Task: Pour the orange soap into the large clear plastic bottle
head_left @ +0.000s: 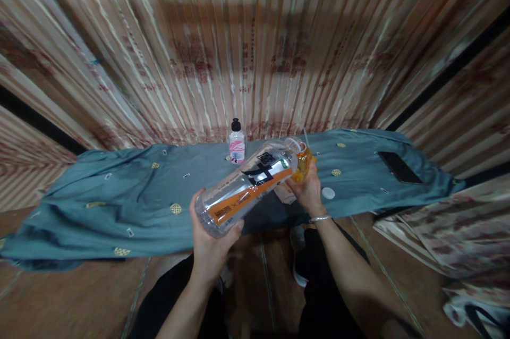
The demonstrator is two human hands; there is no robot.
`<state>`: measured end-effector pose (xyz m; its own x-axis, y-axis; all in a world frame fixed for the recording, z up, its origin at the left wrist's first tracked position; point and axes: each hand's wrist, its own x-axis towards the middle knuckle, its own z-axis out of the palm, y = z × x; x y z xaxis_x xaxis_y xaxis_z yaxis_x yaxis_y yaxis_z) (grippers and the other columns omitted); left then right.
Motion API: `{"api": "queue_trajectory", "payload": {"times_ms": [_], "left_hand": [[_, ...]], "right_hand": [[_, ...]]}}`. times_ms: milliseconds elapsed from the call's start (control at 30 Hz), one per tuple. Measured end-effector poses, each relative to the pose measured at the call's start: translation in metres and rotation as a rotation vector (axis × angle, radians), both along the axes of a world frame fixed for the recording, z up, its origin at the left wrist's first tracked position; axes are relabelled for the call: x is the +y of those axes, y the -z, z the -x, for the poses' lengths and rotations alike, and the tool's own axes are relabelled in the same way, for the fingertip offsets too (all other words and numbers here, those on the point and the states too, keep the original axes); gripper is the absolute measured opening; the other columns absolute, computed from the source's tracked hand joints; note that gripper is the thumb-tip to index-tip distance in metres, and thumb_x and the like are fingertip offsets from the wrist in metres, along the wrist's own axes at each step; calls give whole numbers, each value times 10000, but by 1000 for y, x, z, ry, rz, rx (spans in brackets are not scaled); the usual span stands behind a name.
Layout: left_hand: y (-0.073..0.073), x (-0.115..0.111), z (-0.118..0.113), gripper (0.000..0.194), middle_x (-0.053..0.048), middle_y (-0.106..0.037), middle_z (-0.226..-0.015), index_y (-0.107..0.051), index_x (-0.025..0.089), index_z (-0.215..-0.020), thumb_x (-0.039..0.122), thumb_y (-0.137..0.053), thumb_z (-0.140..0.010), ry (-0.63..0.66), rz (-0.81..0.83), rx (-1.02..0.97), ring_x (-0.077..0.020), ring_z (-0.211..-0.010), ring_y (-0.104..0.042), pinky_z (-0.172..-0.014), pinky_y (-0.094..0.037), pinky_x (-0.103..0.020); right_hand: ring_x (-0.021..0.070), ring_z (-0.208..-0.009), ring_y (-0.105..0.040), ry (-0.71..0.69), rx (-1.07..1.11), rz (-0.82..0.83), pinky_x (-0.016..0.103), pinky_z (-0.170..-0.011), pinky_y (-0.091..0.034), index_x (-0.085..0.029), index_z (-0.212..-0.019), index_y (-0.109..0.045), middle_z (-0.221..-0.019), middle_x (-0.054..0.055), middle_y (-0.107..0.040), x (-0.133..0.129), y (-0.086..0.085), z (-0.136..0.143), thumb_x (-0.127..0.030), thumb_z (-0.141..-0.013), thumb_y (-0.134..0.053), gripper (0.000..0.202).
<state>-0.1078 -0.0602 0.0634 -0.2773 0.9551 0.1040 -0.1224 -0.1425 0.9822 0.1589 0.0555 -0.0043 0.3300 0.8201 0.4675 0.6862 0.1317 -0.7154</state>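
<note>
My left hand (213, 243) is wrapped round the base of a large clear plastic bottle (247, 185) with a silver and orange label. The bottle is tilted, its mouth pointing up and to the right. There it meets a small orange see-through container (303, 163), which the fingers of my right hand (308, 190) grip. Whether the two openings touch, I cannot tell. A thin pale stick (305, 137) shows above the container. Just right of my right hand a white round cap (328, 193) lies on the cloth. Behind the big bottle stands a small clear bottle (237, 143) with a black cap and pink label.
A blue-green patterned cloth (139, 201) covers the long low surface before me. A dark phone-like slab (399, 167) lies at its right end. Something pale and flat (285, 195) is partly hidden beneath my hands. Striped curtains (247, 36) hang close behind and on both sides.
</note>
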Motion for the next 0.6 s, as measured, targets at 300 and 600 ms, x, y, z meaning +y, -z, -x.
{"api": "queue_trajectory", "payload": {"times_ms": [300, 600], "left_hand": [[0, 1, 0, 1008, -123, -676, -1303, -384, 240, -1443, 327, -978, -633, 12, -4, 7, -285, -1108, -746, -959, -635, -435], [2, 1, 2, 974, -109, -697, -1275, -402, 241, -1428, 294, -971, -639, 18, -24, 1, -276, -1099, -753, -958, -635, -413]], "right_hand": [[377, -1327, -631, 9, 8, 8, 542, -1112, -522, -115, -1544, -368, -1462, 251, -608, 2, 5, -2, -647, -795, -767, 1001], [380, -1262, -678, 15, 49, 3, 521, -1051, -570, -124, -1515, -406, -1400, 231, -663, 2, 5, 1, -624, -762, -789, 981]]}}
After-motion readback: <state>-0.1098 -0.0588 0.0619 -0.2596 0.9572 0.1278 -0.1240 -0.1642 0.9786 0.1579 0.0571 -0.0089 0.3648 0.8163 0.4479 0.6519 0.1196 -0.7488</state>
